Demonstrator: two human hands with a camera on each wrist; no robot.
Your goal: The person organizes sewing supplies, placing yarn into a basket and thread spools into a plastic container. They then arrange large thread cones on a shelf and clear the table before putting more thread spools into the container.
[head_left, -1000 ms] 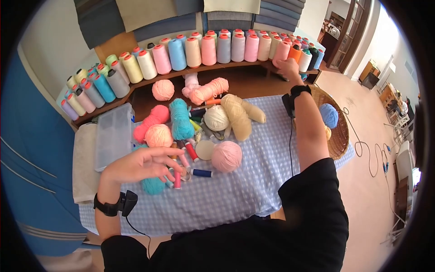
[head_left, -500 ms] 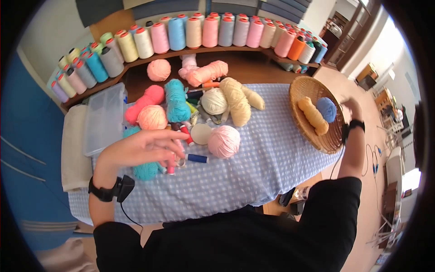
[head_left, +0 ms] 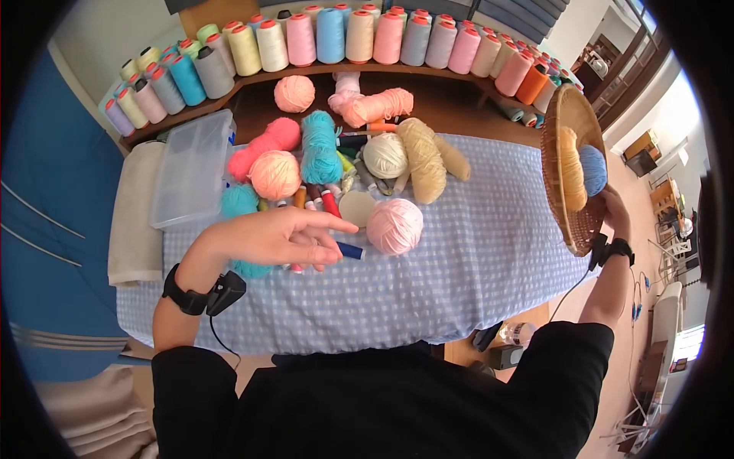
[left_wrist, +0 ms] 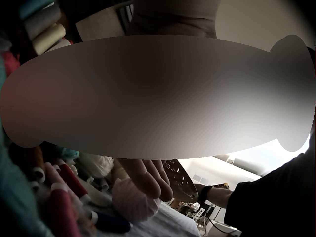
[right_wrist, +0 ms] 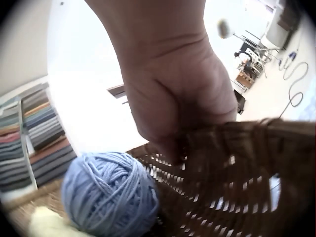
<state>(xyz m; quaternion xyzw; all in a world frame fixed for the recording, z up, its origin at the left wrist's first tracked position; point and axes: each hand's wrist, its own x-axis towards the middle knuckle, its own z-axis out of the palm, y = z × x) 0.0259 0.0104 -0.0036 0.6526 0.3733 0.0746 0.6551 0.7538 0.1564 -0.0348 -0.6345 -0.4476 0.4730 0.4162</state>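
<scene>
A wicker basket [head_left: 560, 168] stands tilted at the table's right edge, gripped at its outer rim by the right hand [head_left: 616, 214]. Inside lie a blue yarn ball [head_left: 592, 170] and a yellow skein [head_left: 571, 168]. In the right wrist view, the hand [right_wrist: 182, 94] has its thumb over the rim beside the blue ball [right_wrist: 111, 192]. My left hand [head_left: 287, 236] hovers with loose, relaxed fingers over small thread spools, left of a pale pink yarn ball [head_left: 394, 226]. Its fingers [left_wrist: 148, 180] show near that ball in the left wrist view.
Yarn balls and skeins, including a turquoise skein [head_left: 321, 147], lie mid-table on the checked cloth [head_left: 489, 229]. A clear plastic box [head_left: 191, 168] is at the left. Cones of thread [head_left: 330, 37] line the curved shelf behind. A bottle [head_left: 518, 333] stands below the table's front edge.
The right hand has gone from the thread cones down to the basket and taken hold of its rim; the basket is now tilted up. The left hand has stayed above the spools.
</scene>
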